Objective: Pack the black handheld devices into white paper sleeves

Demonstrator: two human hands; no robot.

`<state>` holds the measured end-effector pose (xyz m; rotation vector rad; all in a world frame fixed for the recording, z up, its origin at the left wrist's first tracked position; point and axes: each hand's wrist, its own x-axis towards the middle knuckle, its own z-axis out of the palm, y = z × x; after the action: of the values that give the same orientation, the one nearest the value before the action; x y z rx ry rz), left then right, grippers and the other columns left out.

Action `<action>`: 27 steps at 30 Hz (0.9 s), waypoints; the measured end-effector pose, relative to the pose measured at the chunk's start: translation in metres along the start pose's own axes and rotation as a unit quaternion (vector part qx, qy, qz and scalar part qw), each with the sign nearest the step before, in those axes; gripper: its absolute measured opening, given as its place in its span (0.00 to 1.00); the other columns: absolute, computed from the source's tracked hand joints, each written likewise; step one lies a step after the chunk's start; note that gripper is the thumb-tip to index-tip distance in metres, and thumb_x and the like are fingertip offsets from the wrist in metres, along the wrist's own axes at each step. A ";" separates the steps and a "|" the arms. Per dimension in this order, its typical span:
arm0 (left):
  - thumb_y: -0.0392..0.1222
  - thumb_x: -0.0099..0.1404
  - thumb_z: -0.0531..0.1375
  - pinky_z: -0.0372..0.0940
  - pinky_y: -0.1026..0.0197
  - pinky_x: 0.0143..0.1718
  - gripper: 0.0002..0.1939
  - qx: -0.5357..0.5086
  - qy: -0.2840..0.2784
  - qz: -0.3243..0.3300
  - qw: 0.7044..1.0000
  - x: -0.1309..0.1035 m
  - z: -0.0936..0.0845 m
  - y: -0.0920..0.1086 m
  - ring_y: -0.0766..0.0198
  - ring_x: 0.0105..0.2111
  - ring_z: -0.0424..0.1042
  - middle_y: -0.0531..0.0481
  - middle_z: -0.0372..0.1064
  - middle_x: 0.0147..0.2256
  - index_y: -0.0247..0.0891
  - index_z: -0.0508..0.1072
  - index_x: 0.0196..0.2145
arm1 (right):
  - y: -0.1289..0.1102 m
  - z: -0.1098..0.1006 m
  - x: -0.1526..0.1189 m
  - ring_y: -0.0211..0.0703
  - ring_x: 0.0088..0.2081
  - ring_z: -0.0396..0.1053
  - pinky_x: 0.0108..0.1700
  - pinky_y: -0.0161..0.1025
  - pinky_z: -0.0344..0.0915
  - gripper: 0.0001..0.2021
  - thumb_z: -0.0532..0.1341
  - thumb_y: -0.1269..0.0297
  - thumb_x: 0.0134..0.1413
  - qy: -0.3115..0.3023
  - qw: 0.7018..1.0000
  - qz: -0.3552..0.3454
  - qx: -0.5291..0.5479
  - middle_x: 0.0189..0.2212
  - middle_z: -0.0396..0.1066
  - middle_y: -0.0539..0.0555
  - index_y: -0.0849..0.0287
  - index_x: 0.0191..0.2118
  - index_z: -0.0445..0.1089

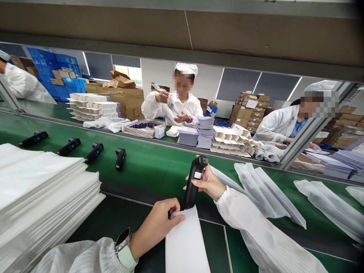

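Black and smooth, the handheld device (193, 185) stands nearly upright just below the middle of our view, its angled head at twelve o'clock and its lower end at six, at the mouth of a white pouch (186, 242). How far the end is inside, we cannot tell. Our right hand (209, 182), at three o'clock from the device, is closed around its body; the thumb lies across the front near a small label, and we think this grip keeps the device steady and in line with the pouch. Our left hand (163, 218), at seven o'clock, has thumb and fingers narrow on the pouch's upper corner, probably to hold the mouth apart and to stop the pouch from sliding.

Farther out, between nine and ten o'clock, four dark devices (120, 159) lie separately on the green belt (159, 163), perhaps spaced so that they do not rub. At nine o'clock, a tall stack of white sheets (42, 189) sits near our left arm, which seems convenient for reaching. Toward three and four o'clock, translucent sleeves (264, 189) lie in groups on the belt. At twelve o'clock, beyond the belt, a co-worker (184, 108) in white sits behind lilac stacks (204, 132).
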<state>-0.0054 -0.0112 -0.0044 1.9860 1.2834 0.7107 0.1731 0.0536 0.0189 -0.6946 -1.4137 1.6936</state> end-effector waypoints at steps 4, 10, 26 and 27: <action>0.41 0.53 0.55 0.48 0.68 0.23 0.08 -0.047 0.020 -0.025 0.998 0.001 0.001 0.000 0.71 0.22 0.53 0.58 0.53 0.21 0.36 0.59 0.22 | 0.008 0.005 0.001 0.43 0.28 0.70 0.31 0.48 0.66 0.36 0.61 0.63 0.40 -0.001 1.000 0.016 -0.004 0.30 0.65 0.48 0.44 0.50 0.36; 0.44 0.51 0.57 0.55 0.68 0.25 0.12 -0.280 0.039 -0.063 0.957 0.002 0.001 0.012 0.68 0.28 0.60 0.54 0.58 0.30 0.36 0.57 0.22 | 0.018 0.028 0.002 0.39 0.27 0.69 0.32 0.43 0.66 0.18 0.55 0.54 0.46 0.091 0.996 -0.002 0.003 0.23 0.65 0.46 0.51 0.40 0.46; 0.40 0.49 0.61 0.61 0.65 0.34 0.15 -0.437 0.073 -0.098 0.891 0.003 -0.008 0.025 0.65 0.33 0.65 0.52 0.62 0.32 0.37 0.60 0.33 | 0.019 0.026 -0.015 0.37 0.35 0.60 0.36 0.35 0.59 0.32 0.67 0.64 0.26 -0.088 0.986 -0.059 -0.128 0.35 0.60 0.50 0.55 0.43 0.55; 0.40 0.49 0.61 0.61 0.65 0.34 0.15 -0.430 0.073 -0.098 0.894 0.003 -0.008 0.026 0.65 0.34 0.65 0.51 0.62 0.32 0.37 0.60 0.33 | 0.020 0.027 -0.016 0.37 0.35 0.61 0.35 0.35 0.60 0.33 0.67 0.66 0.28 -0.074 0.987 -0.060 -0.126 0.36 0.60 0.50 0.53 0.45 0.53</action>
<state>0.0046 -0.0146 0.0204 1.0823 0.9691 1.1020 0.1553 0.0247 0.0042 -0.6166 -1.7592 1.5131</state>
